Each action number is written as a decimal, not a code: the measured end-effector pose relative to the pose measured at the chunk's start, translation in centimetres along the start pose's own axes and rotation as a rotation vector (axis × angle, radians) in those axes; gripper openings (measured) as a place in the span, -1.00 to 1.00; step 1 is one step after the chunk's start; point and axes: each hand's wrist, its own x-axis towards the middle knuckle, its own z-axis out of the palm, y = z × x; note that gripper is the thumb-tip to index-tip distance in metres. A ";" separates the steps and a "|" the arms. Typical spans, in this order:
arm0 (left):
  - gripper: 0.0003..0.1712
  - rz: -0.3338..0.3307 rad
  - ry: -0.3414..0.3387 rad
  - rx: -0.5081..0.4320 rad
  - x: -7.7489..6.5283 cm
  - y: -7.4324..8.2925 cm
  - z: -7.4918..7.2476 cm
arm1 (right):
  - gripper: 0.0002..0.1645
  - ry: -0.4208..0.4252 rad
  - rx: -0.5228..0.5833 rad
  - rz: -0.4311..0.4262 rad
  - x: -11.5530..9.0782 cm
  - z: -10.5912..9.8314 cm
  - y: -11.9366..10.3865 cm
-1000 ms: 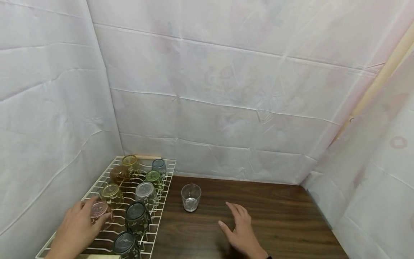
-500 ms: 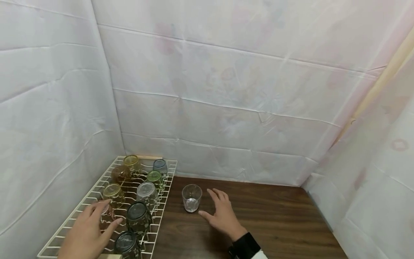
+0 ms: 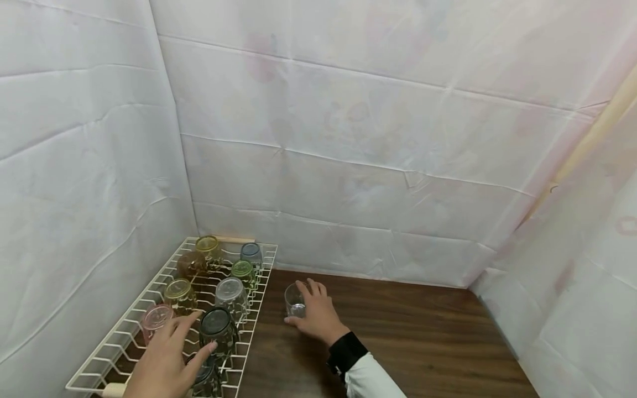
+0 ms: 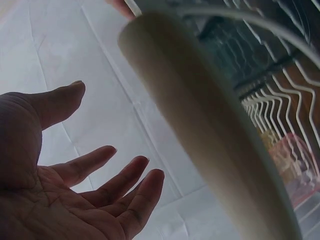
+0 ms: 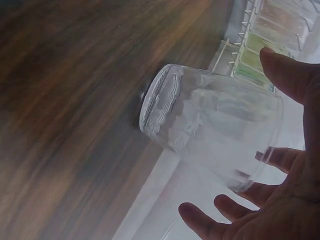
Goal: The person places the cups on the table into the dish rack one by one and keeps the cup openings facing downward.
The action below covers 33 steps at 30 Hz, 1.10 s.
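A clear glass [image 3: 294, 303] stands upright on the wooden tabletop. My right hand [image 3: 318, 312] reaches around it from the right, thumb at the near side and fingers over the far rim. In the right wrist view the clear glass [image 5: 210, 130] sits between spread thumb and fingers; the thumb is apart from it, and finger contact is unclear. My left hand [image 3: 166, 356] hovers over the near part of the rack, fingers spread, holding nothing. Beside it are an upside-down pink glass [image 3: 156, 320] and a dark grey glass [image 3: 217, 330]; another dark glass [image 3: 206, 378] is partly hidden.
The white wire rack [image 3: 119, 334] carries several upturned coloured glasses, among them a yellow [image 3: 180, 298], a green [image 3: 243, 273] and a blue glass [image 3: 251, 254]. Its wooden handle [image 4: 200, 120] crosses the left wrist view. White sheets [image 3: 348, 232] enclose the brown tabletop [image 3: 398, 326].
My left hand has let go of the pink glass and drawn back to the right, leaving it on the rack. My right hand has moved left to the clear glass.
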 end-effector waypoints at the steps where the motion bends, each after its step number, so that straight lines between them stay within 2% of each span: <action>1: -0.11 0.005 0.002 0.000 -0.1 0.1 0.2 | 0.17 -0.004 -0.012 -0.001 0.3 0.1 -0.1; 4: -0.12 0.010 -0.005 -0.003 -0.3 0.3 0.6 | 0.16 -0.018 -0.050 0.003 1.2 0.5 -0.4; 8: -0.10 -0.004 -0.055 0.000 -0.3 0.6 0.8 | 0.09 -0.019 -0.075 -0.002 2.0 0.9 -0.7; 16: -0.14 0.004 -0.012 -0.013 -0.3 0.9 0.9 | -0.01 -0.010 -0.135 -0.018 2.5 1.1 -1.1; 21: -0.12 -0.026 -0.044 -0.022 -0.3 0.7 1.0 | -0.04 -0.019 -0.159 -0.008 2.6 0.9 -1.5; 28: -0.11 -0.042 -0.061 -0.022 -0.3 0.6 1.1 | -0.06 -0.028 -0.158 0.006 2.7 1.0 -1.7; 33: -0.11 -0.042 -0.056 -0.020 -0.3 0.8 1.2 | -0.06 -0.028 -0.091 0.015 2.5 0.9 -1.7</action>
